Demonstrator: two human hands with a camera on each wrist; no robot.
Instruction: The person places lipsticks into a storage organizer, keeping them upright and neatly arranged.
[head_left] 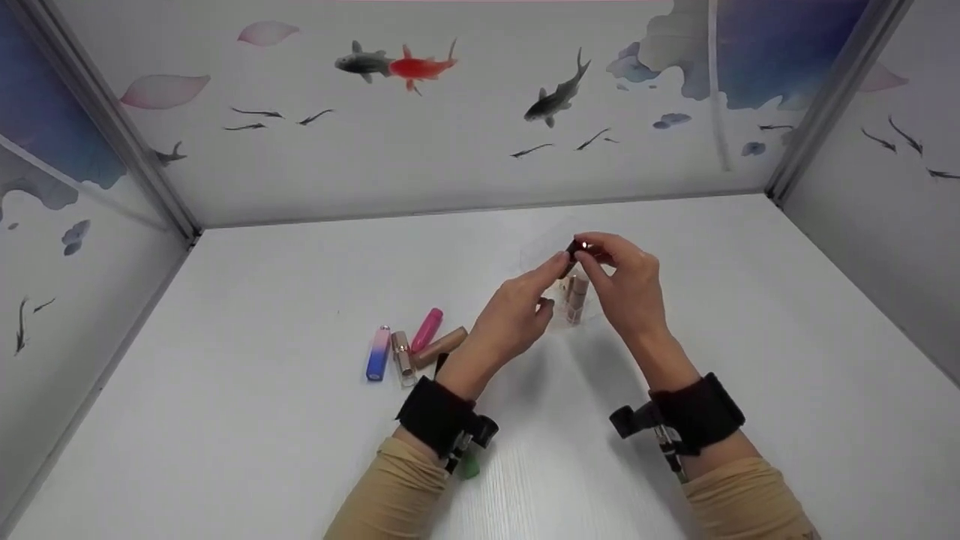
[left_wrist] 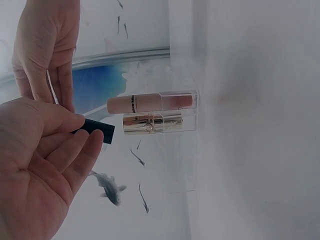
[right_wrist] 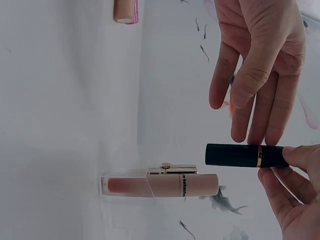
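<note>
My right hand (head_left: 626,281) pinches the gold-banded upper end of a black lipstick tube (right_wrist: 232,155), held upright. From the other side, the straight fingertips of my left hand (head_left: 514,311) touch the tube's side, its thumb apart from it. In the left wrist view, the tube's lower end shows beyond the left fingers. Below and close by, a pink-beige lip gloss (right_wrist: 200,185) with a clear lower part stands upright beside a gold lipstick (left_wrist: 142,123). Both stand in a clear holder (left_wrist: 196,107), partly hidden by the hands in the head view.
Left of the left hand lie a pink-and-blue tube (head_left: 379,352), a gold-and-clear lipstick (head_left: 403,354), a bright pink tube (head_left: 427,330) and a brown tube (head_left: 441,347). A black item and a green item (head_left: 469,466) show partly by the left arm. Printed panels enclose the white table (head_left: 262,285).
</note>
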